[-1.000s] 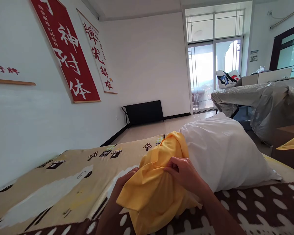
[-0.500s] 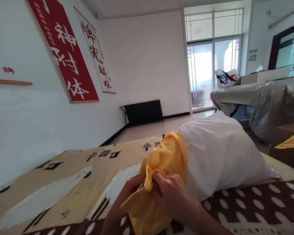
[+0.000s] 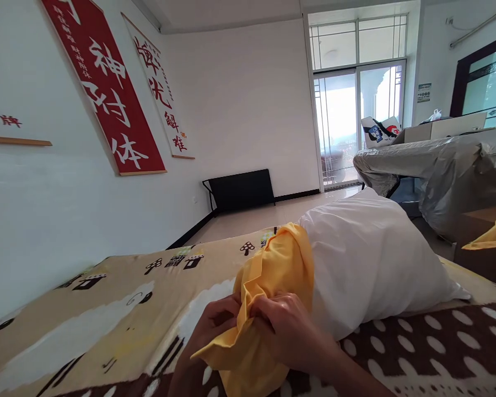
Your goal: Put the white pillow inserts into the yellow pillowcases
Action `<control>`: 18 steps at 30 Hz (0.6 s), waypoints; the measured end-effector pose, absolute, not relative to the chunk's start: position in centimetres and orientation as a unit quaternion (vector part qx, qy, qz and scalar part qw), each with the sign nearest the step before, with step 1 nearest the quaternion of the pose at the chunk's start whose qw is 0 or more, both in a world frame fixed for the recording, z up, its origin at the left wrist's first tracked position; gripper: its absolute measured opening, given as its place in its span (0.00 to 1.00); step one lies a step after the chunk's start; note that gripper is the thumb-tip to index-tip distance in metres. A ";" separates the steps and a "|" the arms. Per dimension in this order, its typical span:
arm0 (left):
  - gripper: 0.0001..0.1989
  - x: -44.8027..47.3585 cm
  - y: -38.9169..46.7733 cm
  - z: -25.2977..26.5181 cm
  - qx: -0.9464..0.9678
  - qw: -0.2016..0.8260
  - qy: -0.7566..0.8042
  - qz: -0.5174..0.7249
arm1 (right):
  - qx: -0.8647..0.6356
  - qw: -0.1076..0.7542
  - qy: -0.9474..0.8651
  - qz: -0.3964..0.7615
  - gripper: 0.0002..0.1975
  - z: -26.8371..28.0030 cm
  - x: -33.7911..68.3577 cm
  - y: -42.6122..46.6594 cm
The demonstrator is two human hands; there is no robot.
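Note:
A yellow pillowcase (image 3: 287,259) lies bunched over the left end of a white pillow (image 3: 367,259) on the bed. My left hand (image 3: 219,317) grips the left side of the gathered cloth, its fingertips partly hidden behind a fold. My right hand (image 3: 283,320) pinches the same cloth from the right, thumb and fingers closed close beside the left hand. A loose corner of the pillowcase hangs out to the lower left, below both hands. Most of the pillow is uncovered and stretches off to the right.
The bed carries a beige sheep-patterned blanket (image 3: 116,309) with a brown dotted border (image 3: 430,342). Another yellow cloth (image 3: 494,234) rests on a brown box (image 3: 475,264) at the right. Behind stand a plastic-covered table (image 3: 413,151) and a black folded panel (image 3: 243,190).
Both hands have shifted slightly left, still gripping the pillowcase. Its loose lower-left corner has moved further left and down. The pillow stays in place.

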State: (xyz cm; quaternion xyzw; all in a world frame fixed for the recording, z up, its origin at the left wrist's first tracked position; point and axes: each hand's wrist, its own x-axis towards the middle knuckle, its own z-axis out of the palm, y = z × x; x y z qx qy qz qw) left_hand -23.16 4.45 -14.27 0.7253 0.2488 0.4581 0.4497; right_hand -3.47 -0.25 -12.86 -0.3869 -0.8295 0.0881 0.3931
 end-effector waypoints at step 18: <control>0.10 -21.1 2.1 -12.0 0.742 0.139 0.401 0.519 | -0.332 0.478 -0.796 0.162 0.06 -12.4 -2.6 0.5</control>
